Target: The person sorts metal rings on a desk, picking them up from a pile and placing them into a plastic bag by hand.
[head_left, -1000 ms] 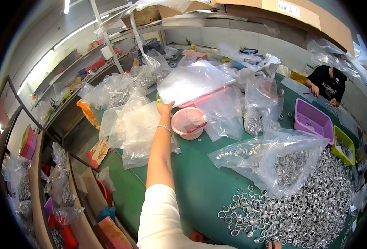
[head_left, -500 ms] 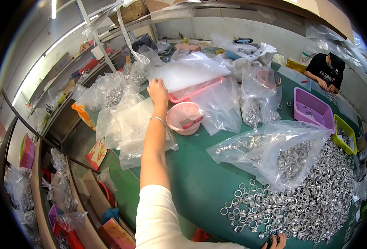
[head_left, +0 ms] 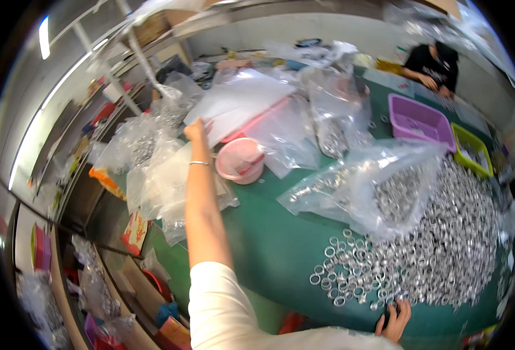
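Observation:
My left arm reaches far over the green table. At its end my left hand is closed on the left corner of a stack of translucent plastic bags. The stack lies over a pink tray. Just right of my left wrist stands a round pink basket with a red thing inside. At the table's near edge my right hand rests with bent fingers, a dark gap between thumb and fingers, beside a large pile of metal rings. I see nothing held in it.
A clear bag of rings lies against the pile. Purple and lime-green trays stand at the right, with a person beyond. Filled bags crowd the left side, near shelves.
The view has turned, shifting the scene left. My left hand has closed at the stack's corner, and the stack appears slightly pulled. My right hand shows more fully, by the rings.

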A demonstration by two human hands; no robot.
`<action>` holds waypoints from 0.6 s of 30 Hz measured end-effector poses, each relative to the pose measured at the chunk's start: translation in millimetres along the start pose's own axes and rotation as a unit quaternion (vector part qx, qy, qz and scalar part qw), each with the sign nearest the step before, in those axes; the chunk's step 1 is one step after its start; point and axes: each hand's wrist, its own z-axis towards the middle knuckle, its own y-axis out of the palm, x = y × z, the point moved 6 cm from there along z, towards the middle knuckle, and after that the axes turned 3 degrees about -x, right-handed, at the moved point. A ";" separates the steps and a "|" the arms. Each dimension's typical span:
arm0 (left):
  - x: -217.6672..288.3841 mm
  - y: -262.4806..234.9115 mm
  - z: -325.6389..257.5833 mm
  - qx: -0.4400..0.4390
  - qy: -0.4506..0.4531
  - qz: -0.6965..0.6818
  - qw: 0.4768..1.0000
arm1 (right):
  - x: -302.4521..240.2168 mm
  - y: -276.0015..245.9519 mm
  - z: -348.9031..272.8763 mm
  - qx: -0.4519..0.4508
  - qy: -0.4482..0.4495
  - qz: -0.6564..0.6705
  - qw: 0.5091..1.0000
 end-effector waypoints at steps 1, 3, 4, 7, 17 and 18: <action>-12.9 0.6 -4.9 -0.004 -0.002 0.035 0.999 | -1.9 -3.9 5.4 -0.007 0.016 0.010 1.000; -13.6 -38.0 28.0 -0.074 0.015 0.162 0.984 | -5.9 -5.8 9.2 0.000 -0.006 0.031 0.999; -23.4 -29.7 15.9 -0.060 0.058 0.196 0.977 | -7.7 -7.1 9.3 0.008 0.002 0.018 1.000; -45.3 -5.9 -9.9 -0.068 -0.030 0.189 0.979 | -6.9 -11.0 8.3 0.012 0.027 0.017 0.999; 113.7 42.9 -227.5 -0.033 0.369 0.172 0.913 | -11.3 -21.7 14.2 0.031 0.019 0.040 0.999; 124.5 52.6 -265.8 -0.117 0.365 0.104 0.918 | -11.5 -22.8 14.4 0.038 0.011 0.041 0.998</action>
